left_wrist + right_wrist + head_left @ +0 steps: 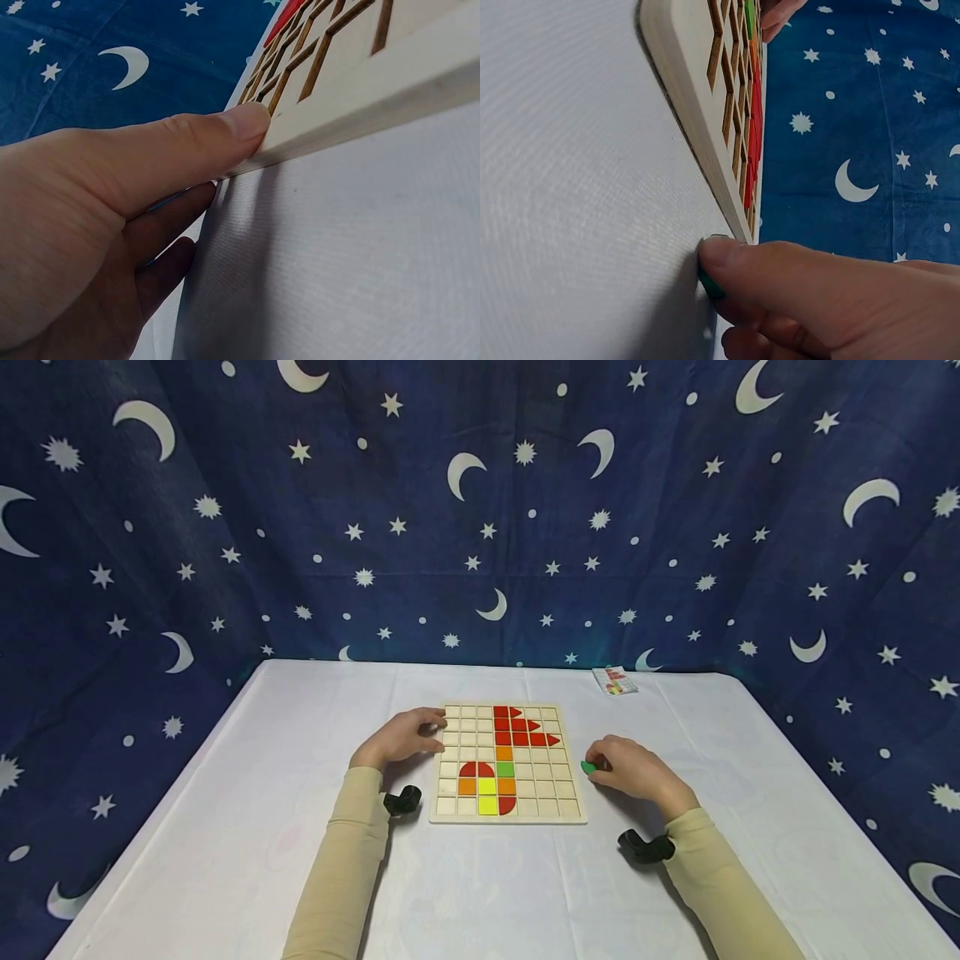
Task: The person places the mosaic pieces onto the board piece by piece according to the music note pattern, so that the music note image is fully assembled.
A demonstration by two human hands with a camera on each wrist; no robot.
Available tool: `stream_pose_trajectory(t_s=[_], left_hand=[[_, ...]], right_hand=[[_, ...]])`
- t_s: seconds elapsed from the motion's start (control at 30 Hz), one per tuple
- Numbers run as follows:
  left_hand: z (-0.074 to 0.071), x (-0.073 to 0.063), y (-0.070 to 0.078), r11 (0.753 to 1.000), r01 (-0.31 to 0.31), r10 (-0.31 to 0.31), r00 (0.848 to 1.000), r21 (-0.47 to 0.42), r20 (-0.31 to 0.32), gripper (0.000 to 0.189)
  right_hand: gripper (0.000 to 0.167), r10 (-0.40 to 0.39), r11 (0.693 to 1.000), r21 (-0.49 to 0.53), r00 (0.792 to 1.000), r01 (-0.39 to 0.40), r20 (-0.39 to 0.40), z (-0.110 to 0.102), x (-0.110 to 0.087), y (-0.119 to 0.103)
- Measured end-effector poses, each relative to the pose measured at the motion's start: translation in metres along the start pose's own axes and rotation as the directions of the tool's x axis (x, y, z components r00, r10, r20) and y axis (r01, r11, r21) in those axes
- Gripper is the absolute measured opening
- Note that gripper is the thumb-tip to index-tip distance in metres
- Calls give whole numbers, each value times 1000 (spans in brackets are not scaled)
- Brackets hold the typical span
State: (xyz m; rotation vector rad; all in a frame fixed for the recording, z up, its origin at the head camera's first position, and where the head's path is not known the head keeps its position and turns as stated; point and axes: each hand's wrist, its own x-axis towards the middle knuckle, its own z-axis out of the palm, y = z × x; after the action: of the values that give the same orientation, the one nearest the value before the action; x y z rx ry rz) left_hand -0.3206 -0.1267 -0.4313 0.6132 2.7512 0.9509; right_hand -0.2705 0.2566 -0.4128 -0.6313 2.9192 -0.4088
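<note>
A square wooden grid board lies on the table, with red, orange, yellow and green tiles in part of its cells. My left hand rests against the board's left edge. In the left wrist view the straight thumb touches the rim, with the other fingers below it. Right of the board, my right hand pinches a small green tile between thumb and finger. The right wrist view shows only part of this green tile under the thumb, just off the board's edge; its full shape is hidden.
A small card with a coloured pattern lies at the back right of the white-covered table. A dark blue curtain with moons and stars hangs behind and at both sides. Each wrist carries a black camera mount.
</note>
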Motion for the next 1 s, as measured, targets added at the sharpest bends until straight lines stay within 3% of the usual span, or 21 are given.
stream_pose_trajectory(t_s=[0.2, 0.37, 0.6, 0.8, 1.0], left_hand=[[0, -1, 0, 1000, 8, -8, 1000, -5, 2, 48], [0, -1, -1, 1000, 3, -3, 1000, 2, 4, 47], [1, 1, -2, 1000, 11, -11, 1000, -10, 10, 48], [-1, 1, -1, 1000, 2, -2, 1000, -9, 7, 48], [-1, 0, 0, 1000, 2, -2, 1000, 2, 5, 48]], right_hand=[[20, 4, 1000, -20, 1000, -5, -16, 1, 1, -2], [17, -52, 999, -6, 996, 52, -71, -1, 3, -13], [19, -170, 985, -18, 982, 169, -82, 2, 11, -57], [19, -265, 964, -45, 963, 264, -44, 12, 21, -100], [14, -342, 937, -77, 940, 340, -13, 22, 28, -126]])
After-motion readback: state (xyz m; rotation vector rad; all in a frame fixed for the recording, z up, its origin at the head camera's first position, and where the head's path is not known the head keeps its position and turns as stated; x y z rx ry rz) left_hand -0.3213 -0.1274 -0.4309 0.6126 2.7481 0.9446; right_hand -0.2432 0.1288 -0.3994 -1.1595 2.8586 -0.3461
